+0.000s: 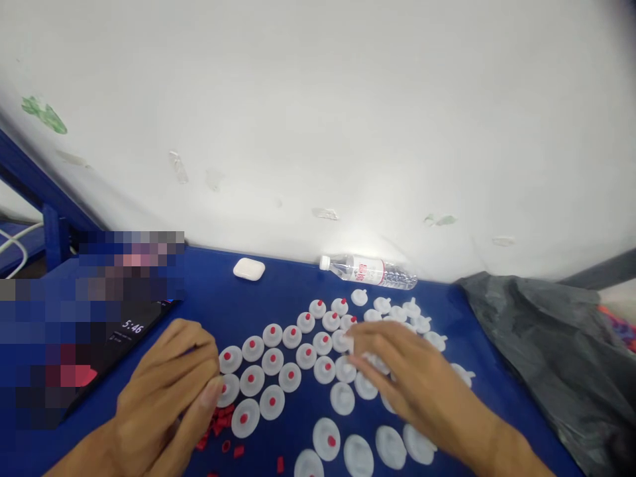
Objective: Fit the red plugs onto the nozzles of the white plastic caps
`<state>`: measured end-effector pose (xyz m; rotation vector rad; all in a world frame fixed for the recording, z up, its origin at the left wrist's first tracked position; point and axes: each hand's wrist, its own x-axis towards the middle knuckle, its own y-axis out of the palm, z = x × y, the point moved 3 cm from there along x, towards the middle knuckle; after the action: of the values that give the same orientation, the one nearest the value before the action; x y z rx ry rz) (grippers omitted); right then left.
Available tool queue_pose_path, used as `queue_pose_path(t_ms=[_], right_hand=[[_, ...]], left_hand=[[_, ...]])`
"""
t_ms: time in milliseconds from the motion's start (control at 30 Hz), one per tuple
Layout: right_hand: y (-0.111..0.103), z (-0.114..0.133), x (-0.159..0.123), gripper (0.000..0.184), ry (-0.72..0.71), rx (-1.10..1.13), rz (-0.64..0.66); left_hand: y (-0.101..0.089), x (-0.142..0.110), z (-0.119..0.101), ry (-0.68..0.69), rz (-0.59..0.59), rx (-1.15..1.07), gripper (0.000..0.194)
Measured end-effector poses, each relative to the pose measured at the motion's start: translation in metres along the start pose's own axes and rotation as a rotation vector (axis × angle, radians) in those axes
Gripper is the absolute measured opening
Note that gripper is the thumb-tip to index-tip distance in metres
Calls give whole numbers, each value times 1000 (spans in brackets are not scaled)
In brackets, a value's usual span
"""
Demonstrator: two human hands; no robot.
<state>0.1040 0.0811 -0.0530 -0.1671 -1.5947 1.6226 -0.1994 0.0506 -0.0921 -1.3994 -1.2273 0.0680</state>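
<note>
- Left hand [166, 391]: fingers curled together, hold unclear.
- Right hand [417, 381]: fingers bent over white discs [342, 399], hiding some, hold unclear.
- From discs: bottle [370, 270], twelve o'clock; dark sheet [536, 331], three.

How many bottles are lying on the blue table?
1: the clear bottle lies on its side near the wall, beyond the white discs. Any under the dark sheet would be hidden.
</note>
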Motion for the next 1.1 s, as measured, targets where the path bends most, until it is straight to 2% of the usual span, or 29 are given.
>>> queue_pose_path(t_ms=[67,200,333,467,667,833,1100], right_hand=[[-5,-19,5,21,71,-48,-19],[3,-47,5,28,89,-169,-19],[18,-61,-2,35,112,-227,94],[21,-63,-4,34,102,-204,159],[14,-58,0,36,55,-173,199],[10,-57,0,30,77,-182,154],[20,-53,0,18,67,-153,108]], left_hand=[[-6,14,7,-17,-46,29,20],[7,28,19,-72,63,200,12],[17,24,27,-106,118,255,12],[20,21,31,-146,164,250,15],[24,19,37,-229,238,208,20],[26,19,40,-262,272,176,23],[25,20,39,-268,276,120,32]])
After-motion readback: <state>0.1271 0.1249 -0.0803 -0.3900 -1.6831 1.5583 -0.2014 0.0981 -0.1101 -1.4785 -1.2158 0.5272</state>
